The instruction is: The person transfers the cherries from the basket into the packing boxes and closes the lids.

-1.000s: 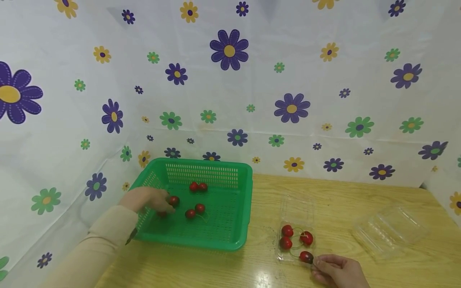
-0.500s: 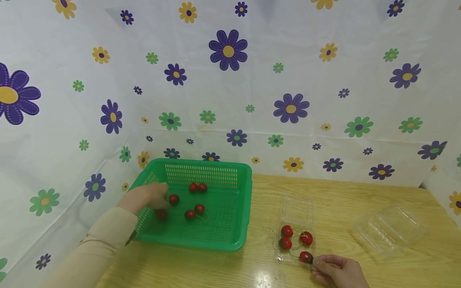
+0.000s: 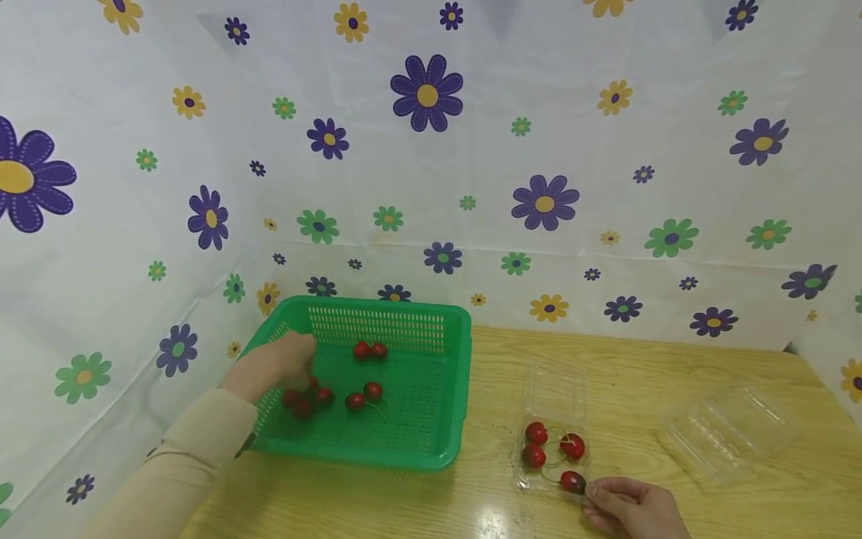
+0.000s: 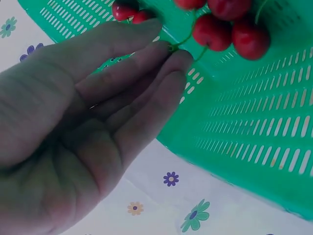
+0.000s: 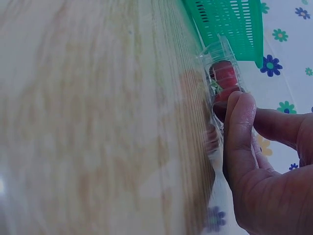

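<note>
Inside the green plastic basket (image 3: 404, 457), my left hand (image 3: 277, 365) reaches over a cluster of red cherries (image 3: 303, 409). In the left wrist view its fingertips pinch the thin green stems (image 4: 187, 39) of cherries (image 4: 212, 32) lying close together. Another pair of cherries (image 3: 355, 402) lies to the right of this hand, and a further pair (image 3: 370, 350) sits near the back wall. On the table at the right, my right hand (image 3: 636, 505) pinches the near right corner of an opened clear plastic box (image 3: 555, 397). Several stemmed cherries (image 3: 535, 455) lie in that box.
A second clear plastic container (image 3: 730, 430) lies on the wooden table (image 3: 633, 374) to the right. A white flower-printed sheet (image 3: 471, 165) hangs behind and along the sides, close to the basket's back and left.
My left hand drew back slightly from the cherries, then raised its fingers a little. The cherry beside it shifted nearer, and more cherries show bunched beneath the hand. My right hand stays put.
</note>
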{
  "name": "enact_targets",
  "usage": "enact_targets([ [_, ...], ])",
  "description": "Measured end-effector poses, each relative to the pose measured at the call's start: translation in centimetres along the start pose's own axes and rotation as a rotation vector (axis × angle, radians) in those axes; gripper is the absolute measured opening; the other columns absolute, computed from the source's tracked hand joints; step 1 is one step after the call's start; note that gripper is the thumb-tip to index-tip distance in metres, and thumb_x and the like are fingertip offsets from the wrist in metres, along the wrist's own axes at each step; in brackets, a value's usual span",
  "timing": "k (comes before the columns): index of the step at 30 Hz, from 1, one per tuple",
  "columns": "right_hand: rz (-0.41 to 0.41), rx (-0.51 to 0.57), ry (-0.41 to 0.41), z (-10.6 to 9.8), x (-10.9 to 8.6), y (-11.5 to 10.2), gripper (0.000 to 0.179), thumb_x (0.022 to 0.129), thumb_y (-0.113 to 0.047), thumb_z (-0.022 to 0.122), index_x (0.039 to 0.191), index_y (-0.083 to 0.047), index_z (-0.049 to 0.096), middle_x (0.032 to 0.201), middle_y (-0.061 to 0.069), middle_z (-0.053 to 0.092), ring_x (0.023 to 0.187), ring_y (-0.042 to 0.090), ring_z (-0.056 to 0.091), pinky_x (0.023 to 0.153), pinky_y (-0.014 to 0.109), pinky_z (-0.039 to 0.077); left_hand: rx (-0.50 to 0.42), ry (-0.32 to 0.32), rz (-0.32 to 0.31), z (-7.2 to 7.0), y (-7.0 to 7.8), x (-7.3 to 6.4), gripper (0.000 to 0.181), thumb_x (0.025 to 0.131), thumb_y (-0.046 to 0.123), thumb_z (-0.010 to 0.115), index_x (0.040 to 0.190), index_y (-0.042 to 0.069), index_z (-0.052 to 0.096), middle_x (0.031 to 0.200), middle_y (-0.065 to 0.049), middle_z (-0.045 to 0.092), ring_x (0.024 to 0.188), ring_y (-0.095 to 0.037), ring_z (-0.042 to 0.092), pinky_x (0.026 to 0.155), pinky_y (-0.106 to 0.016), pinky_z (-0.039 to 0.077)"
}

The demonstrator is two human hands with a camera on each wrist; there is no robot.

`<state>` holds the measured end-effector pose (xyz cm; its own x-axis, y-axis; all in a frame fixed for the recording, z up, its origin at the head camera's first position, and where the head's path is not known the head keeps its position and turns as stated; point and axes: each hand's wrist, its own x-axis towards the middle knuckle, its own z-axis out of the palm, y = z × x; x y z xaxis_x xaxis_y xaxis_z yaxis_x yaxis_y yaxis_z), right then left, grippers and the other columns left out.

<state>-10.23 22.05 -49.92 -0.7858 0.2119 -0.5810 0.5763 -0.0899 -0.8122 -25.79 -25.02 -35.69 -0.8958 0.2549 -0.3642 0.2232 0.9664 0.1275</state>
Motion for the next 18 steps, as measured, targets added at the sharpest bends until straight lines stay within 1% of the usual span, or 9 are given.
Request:
enact_targets([
  [3,0.000,0.002,0.000,0.00,-0.01,0.01,0.020,0.091,0.002,0.072,0.107,0.013,0.069,0.079,0.013,0.075,0.071,0.024,0.077,0.068,0.031,0.064,0.019,0.042,0.004,0.14,0.17,0.06,0.026,0.075,-0.005,0.080,0.089,0.003,0.060,0.078,-0.006,0.065,0.069,-0.018,0.058,0.062,-0.031,0.055],
  [4,-0.001,0.002,0.000,0.00,-0.01,0.02,0.019,0.091,0.002,0.072,0.107,0.013,0.069,0.079,0.013,0.075,0.071,0.024,0.077,0.068,0.031,0.064,0.022,0.054,0.011,0.26,0.20,0.11,0.025,0.075,-0.005,0.080,0.087,0.004,0.060,0.076,-0.006,0.064,0.067,-0.017,0.058,0.061,-0.030,0.055],
  [9,-0.004,-0.005,0.002,-0.02,-0.02,0.05,0.019,0.091,0.001,0.071,0.106,0.012,0.069,0.078,0.012,0.075,0.070,0.024,0.076,0.068,0.031,0.064,0.017,0.118,0.051,0.74,0.37,0.34,0.023,0.076,-0.014,0.066,0.078,0.006,0.056,0.068,-0.005,0.057,0.059,-0.015,0.051,0.052,-0.025,0.046],
  [10,-0.004,-0.006,0.002,-0.02,-0.02,0.05,0.018,0.091,0.001,0.071,0.106,0.012,0.070,0.078,0.012,0.075,0.070,0.024,0.076,0.068,0.031,0.064,0.014,0.124,0.057,0.78,0.39,0.34,0.023,0.077,-0.015,0.064,0.078,0.006,0.057,0.068,-0.005,0.057,0.060,-0.015,0.052,0.052,-0.025,0.047],
  [12,-0.005,-0.005,0.000,-0.03,-0.01,0.06,0.019,0.091,0.001,0.071,0.106,0.012,0.069,0.079,0.012,0.075,0.070,0.024,0.077,0.068,0.031,0.064,0.011,0.131,0.062,0.74,0.43,0.24,0.022,0.076,-0.015,0.064,0.081,0.005,0.058,0.073,-0.006,0.060,0.064,-0.016,0.056,0.056,-0.028,0.051],
  [15,-0.005,-0.003,-0.001,-0.04,0.01,0.05,0.019,0.091,0.002,0.071,0.107,0.012,0.069,0.079,0.012,0.075,0.071,0.024,0.077,0.068,0.031,0.064,0.005,0.121,0.062,0.64,0.41,0.09,0.021,0.077,-0.013,0.069,0.089,0.003,0.064,0.084,-0.010,0.067,0.076,-0.022,0.064,0.069,-0.036,0.059],
  [18,-0.008,-0.002,-0.002,-0.03,-0.02,0.03,0.018,0.091,0.002,0.071,0.106,0.012,0.069,0.079,0.012,0.075,0.071,0.024,0.077,0.068,0.031,0.064,-0.007,0.094,0.051,0.57,0.49,-0.04,0.021,0.080,-0.008,0.073,0.098,0.002,0.070,0.097,-0.014,0.071,0.089,-0.028,0.068,0.080,-0.044,0.061],
])
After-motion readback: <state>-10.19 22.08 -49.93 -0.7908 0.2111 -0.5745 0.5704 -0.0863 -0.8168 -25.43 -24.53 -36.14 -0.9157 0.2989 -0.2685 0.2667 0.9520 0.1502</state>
